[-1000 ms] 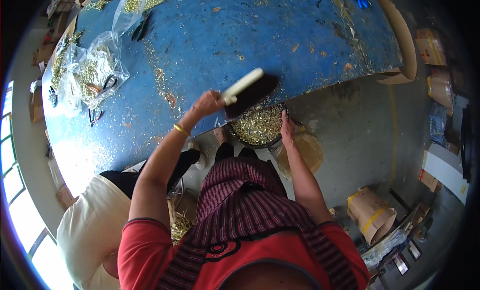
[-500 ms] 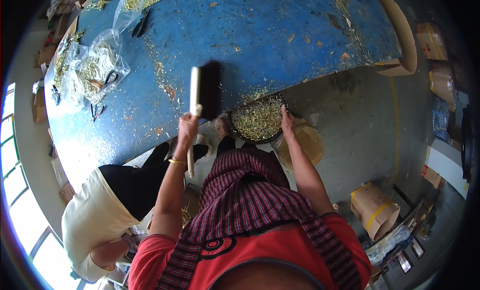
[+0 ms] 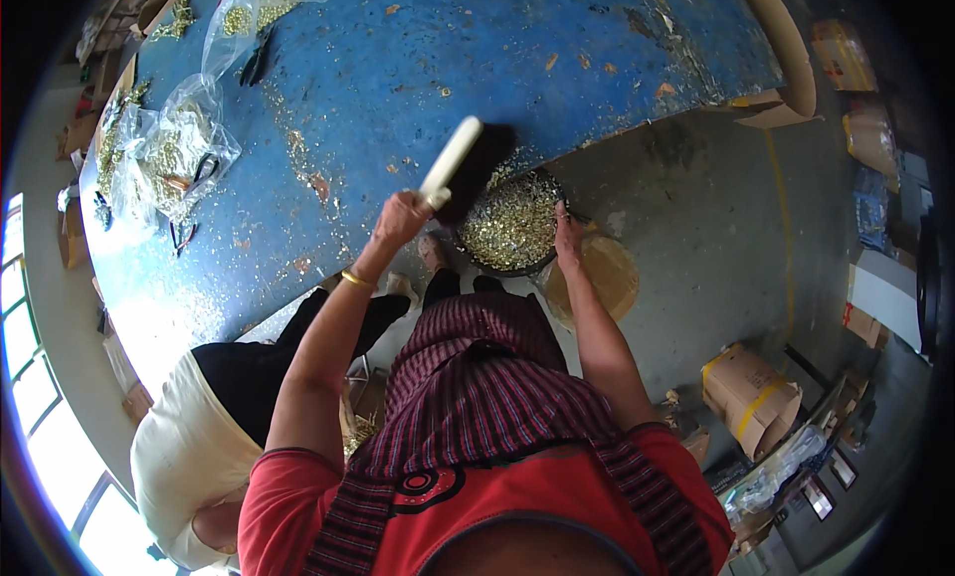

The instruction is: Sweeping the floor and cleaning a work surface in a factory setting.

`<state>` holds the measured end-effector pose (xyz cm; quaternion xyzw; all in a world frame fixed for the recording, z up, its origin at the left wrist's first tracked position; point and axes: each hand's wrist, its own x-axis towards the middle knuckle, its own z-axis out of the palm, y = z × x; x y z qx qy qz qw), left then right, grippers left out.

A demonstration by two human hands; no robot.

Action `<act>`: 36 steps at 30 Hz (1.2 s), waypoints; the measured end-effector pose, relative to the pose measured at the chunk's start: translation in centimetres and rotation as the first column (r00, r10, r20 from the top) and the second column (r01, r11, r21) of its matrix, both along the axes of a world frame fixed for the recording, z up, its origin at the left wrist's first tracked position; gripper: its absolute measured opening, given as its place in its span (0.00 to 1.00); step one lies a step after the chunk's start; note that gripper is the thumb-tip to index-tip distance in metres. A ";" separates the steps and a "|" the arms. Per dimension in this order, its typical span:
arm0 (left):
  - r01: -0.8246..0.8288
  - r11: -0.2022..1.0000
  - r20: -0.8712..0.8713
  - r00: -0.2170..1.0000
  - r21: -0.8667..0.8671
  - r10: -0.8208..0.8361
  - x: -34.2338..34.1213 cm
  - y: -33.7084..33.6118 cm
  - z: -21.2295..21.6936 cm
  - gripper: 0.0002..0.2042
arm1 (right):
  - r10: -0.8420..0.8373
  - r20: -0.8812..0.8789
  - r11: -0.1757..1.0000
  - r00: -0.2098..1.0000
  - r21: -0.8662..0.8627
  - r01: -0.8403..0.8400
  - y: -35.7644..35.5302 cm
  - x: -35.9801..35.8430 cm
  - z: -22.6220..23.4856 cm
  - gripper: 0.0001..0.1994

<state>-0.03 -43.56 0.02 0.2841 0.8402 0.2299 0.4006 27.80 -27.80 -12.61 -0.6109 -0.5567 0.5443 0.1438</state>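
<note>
My left hand point(image 3: 401, 218) is closed around the pale handle of a bench brush point(image 3: 456, 161). Its dark bristles lie at the table's edge, against the left side of a round black basin point(image 3: 512, 273). Gold and silvery flakes point(image 3: 509, 225) fill the basin, which sits just below the edge of the blue table point(image 3: 398, 89). My right hand point(image 3: 568, 240) grips the basin's right rim, thumb on top and the other fingers mostly hidden. More glittering specks are strewn over the tabletop left of the brush.
Clear plastic bags point(image 3: 184, 158) with gold pieces and dark-handled pliers point(image 3: 257, 59) lie on the table's left. A round tan container point(image 3: 602, 283) stands on the floor beneath my right wrist. Another person point(image 3: 199, 447) bends at my left. A cardboard box point(image 3: 751, 400) stands behind at right.
The brush has swung right and tilted, its bristles coming from over the table to the basin's edge. My left hand moved right with it. The basin stays in my right hand.
</note>
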 end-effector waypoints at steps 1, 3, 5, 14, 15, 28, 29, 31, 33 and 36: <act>0.000 1.000 -0.008 1.000 0.025 0.000 0.9 -0.8 0.1 0.31 | -0.020 -0.043 1.000 0.999 -0.016 0.020 -0.3 0.0 0.0 0.32; 0.001 0.999 -0.020 1.000 0.046 0.000 1.2 -1.7 0.6 0.32 | -0.033 -0.078 0.999 0.996 -0.044 0.030 -0.6 0.2 0.5 0.32; 0.066 0.998 0.018 0.998 0.025 -0.066 0.6 -2.3 1.4 0.32 | -0.037 -0.114 0.997 0.993 -0.075 0.028 -0.8 -0.4 0.8 0.32; 0.174 0.972 0.045 0.985 -0.158 -0.169 4.7 -2.1 1.9 0.31 | 0.027 -0.024 0.999 0.999 -0.040 -0.028 0.1 2.0 -3.0 0.31; 0.193 0.973 0.009 0.981 -0.129 -0.194 5.2 -2.8 2.2 0.32 | 0.047 -0.029 0.998 0.998 -0.044 -0.049 -0.2 1.2 -2.7 0.31; 0.241 0.957 -0.316 0.931 0.162 -0.181 6.6 -0.1 2.5 0.30 | 0.151 0.060 0.986 0.987 0.066 -0.155 -0.5 2.0 -2.4 0.30; 0.204 0.974 -0.254 0.951 0.102 -0.173 6.9 -1.4 3.5 0.30 | 0.161 0.072 0.983 0.984 0.083 -0.166 -0.9 1.7 -2.0 0.29; 0.063 0.993 -0.172 0.984 0.096 -0.046 5.6 -4.2 5.2 0.31 | 0.143 0.041 0.990 0.989 0.002 -0.143 -1.9 0.6 0.0 0.29; -0.115 0.976 -0.078 0.988 0.184 0.131 3.4 -6.5 6.3 0.32 | 0.071 0.016 0.996 0.997 -0.062 -0.070 -2.9 0.0 1.5 0.28; -0.379 0.865 -0.103 0.896 0.330 0.432 -0.3 -9.9 5.3 0.26 | 0.136 0.004 0.990 0.991 -0.033 -0.136 -4.9 -1.3 4.1 0.28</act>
